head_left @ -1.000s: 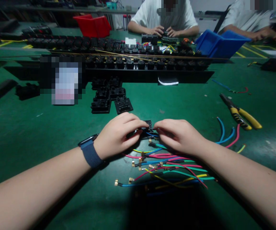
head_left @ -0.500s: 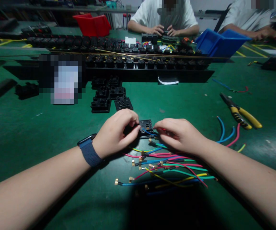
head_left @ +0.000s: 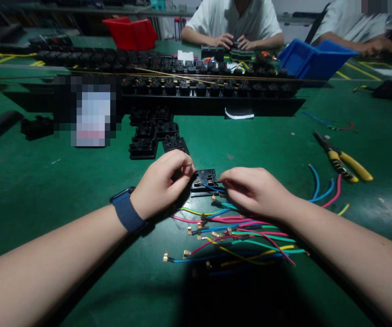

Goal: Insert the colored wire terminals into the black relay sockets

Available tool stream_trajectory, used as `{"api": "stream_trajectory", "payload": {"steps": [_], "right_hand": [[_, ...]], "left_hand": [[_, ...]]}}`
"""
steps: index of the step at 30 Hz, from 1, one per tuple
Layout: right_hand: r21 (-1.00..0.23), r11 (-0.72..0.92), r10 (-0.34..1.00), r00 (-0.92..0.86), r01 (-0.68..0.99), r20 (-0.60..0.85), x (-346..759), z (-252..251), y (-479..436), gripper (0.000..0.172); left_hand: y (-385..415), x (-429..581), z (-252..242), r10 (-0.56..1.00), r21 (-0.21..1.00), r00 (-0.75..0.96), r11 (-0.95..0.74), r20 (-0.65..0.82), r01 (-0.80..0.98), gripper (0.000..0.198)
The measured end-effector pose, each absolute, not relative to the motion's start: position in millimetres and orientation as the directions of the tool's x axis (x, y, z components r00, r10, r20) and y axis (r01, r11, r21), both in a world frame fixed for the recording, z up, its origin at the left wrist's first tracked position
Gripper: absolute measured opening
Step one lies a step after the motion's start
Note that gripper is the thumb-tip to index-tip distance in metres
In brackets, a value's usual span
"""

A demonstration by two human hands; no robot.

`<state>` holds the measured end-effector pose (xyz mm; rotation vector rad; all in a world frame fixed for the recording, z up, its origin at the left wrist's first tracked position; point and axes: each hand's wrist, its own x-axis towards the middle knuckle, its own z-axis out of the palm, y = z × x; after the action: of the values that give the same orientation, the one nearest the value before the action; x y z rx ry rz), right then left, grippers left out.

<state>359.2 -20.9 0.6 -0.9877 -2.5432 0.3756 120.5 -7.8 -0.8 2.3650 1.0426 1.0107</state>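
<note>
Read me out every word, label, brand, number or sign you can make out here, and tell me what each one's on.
None: no text can be read in this picture.
Pixelated rectangle on the left: blocked out, so nothing on it can be read.
White strip by the long black bar: no lettering can be made out.
Black module between the hands: any markings are too small to read.

Wears a watch on the left wrist, with a broad navy-blue band of woven-looking texture and a dark case. Shows both forearms bare.
</note>
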Motion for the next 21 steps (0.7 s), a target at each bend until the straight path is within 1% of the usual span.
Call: {"api": "stream_trajectory", "payload": {"steps": [7, 21], "right_hand": [[-0.37, 0.722, 0.685, -0.677, 0.585, 0.268, 358.7, -0.8, -19.2, 0.016], [-0.366, 0.719, 0.689, -0.674, 0.59, 0.268, 358.3, -0.7, -20.0, 0.016]], "left_hand": [[-9.6, 120.2, 0.3, 0.733, 0.573, 0.481, -0.678, 0.482, 0.459, 0.02], [-9.6, 119.2, 0.0, 0.735, 0.563, 0.474, -0.678, 0.486, 0.474, 0.021]]}}
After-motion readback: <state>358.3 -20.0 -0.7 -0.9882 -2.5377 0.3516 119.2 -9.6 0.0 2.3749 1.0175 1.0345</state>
